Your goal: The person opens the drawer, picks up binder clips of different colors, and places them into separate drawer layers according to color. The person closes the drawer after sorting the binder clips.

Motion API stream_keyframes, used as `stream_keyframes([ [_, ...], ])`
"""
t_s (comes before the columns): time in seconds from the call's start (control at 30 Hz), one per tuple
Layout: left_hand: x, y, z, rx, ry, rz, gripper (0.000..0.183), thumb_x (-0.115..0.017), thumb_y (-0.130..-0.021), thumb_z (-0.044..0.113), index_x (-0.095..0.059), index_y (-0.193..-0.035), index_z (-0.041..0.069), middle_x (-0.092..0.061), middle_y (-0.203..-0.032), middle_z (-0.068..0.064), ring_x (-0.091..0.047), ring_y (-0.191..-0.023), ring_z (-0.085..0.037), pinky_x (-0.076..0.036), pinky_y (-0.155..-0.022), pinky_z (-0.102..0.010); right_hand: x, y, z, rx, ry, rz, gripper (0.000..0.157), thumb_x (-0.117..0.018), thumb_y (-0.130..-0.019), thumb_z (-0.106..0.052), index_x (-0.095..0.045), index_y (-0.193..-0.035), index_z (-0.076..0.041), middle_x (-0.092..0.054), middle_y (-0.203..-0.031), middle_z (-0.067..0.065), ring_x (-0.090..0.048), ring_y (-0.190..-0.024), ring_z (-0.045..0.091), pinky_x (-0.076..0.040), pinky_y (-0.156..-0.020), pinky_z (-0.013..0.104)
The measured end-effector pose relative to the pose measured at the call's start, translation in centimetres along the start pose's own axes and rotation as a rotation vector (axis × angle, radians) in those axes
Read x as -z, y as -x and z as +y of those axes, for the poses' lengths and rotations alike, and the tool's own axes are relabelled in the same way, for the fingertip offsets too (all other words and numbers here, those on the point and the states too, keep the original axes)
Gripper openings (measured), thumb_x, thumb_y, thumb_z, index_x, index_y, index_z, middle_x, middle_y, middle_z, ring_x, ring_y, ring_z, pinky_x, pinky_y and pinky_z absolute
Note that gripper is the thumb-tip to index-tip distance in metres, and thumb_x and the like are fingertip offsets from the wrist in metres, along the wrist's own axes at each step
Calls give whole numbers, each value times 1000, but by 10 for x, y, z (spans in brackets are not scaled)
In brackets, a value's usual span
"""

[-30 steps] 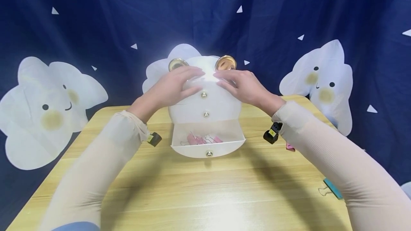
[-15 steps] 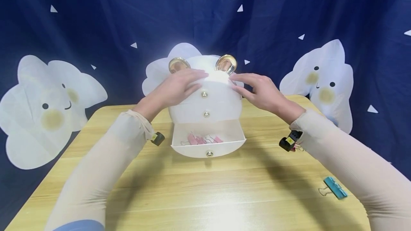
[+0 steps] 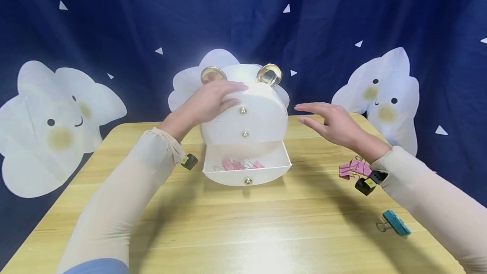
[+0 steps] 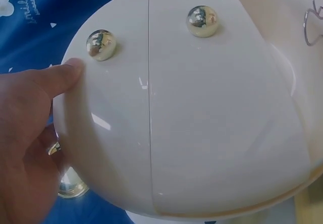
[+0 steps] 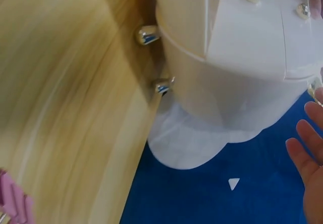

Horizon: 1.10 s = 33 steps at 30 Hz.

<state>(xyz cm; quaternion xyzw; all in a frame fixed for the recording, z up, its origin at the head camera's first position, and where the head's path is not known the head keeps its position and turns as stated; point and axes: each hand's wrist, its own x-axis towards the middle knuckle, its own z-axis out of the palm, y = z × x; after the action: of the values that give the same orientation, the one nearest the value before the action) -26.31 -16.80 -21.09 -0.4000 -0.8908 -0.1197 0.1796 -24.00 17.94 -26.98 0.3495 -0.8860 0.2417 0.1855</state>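
A white drawer box with round gold ears and gold knobs stands on the table. Its bottom drawer is pulled out, and pink binder clips lie in it. My left hand rests on the upper left of the box. In the left wrist view the thumb touches the front beside a knob, while the other fingers are partly hidden behind the edge. My right hand hovers to the right of the box, apart from it, fingers extended and holding nothing.
Pink binder clips lie on the table below my right wrist. A teal binder clip sits nearer the right edge. Behind the table hangs a dark blue curtain with white cloud shapes.
My right hand has left the top of the box and moved right and downward. More of the pink and teal clips shows on the right. My left hand has stayed nearly still.
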Motion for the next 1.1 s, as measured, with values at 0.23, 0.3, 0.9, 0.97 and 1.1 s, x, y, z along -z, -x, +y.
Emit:
stream_keyframes([
  [0.23, -3, 2, 2, 16, 31, 28, 42, -64, -96, 18, -57, -137, 7, -56, -139, -8, -49, -130, -26, -32, -113, -36, 5, 22, 12, -37, 36, -62, 34, -66, -95, -25, -66, -127, -11, -66, -124, 7, -61, -112, 28, -49, -89, 50],
  [0.3, -3, 2, 3, 27, 33, 36, 42, -64, -96, 18, -57, -137, 8, -56, -138, -8, -48, -131, -26, -31, -113, -36, 5, 30, 17, -49, 42, -89, 35, -67, -95, -24, -66, -127, -12, -66, -124, 7, -66, -98, 25, -51, -86, 47],
  [0.9, 2, -1, 8, 107, 57, -36, 44, -63, -98, 21, -55, -140, 12, -52, -144, -4, -43, -135, -21, -28, -115, -33, 12, 98, 49, -189, 87, -413, 41, -65, -94, -38, -66, -126, -12, -69, -80, -12, -57, -59, 2, -50, -71, 32],
  [0.97, 2, 0, 8, 114, 61, -41, 44, -62, -98, 22, -55, -141, 13, -51, -144, -4, -42, -136, -21, -28, -115, -33, 11, 105, 54, -178, 74, -436, 42, -66, -94, -36, -65, -126, -8, -65, -73, -18, -54, -56, -1, -48, -66, 30],
  [1.1, 1, 2, 6, 90, 57, -34, 44, -61, -99, 22, -54, -141, 11, -51, -144, -5, -42, -136, -22, -27, -115, -33, 5, 117, 63, -57, 132, -395, 37, -74, -88, -31, -70, -117, -7, -71, -91, -12, -63, -76, 5, -53, -70, 36],
])
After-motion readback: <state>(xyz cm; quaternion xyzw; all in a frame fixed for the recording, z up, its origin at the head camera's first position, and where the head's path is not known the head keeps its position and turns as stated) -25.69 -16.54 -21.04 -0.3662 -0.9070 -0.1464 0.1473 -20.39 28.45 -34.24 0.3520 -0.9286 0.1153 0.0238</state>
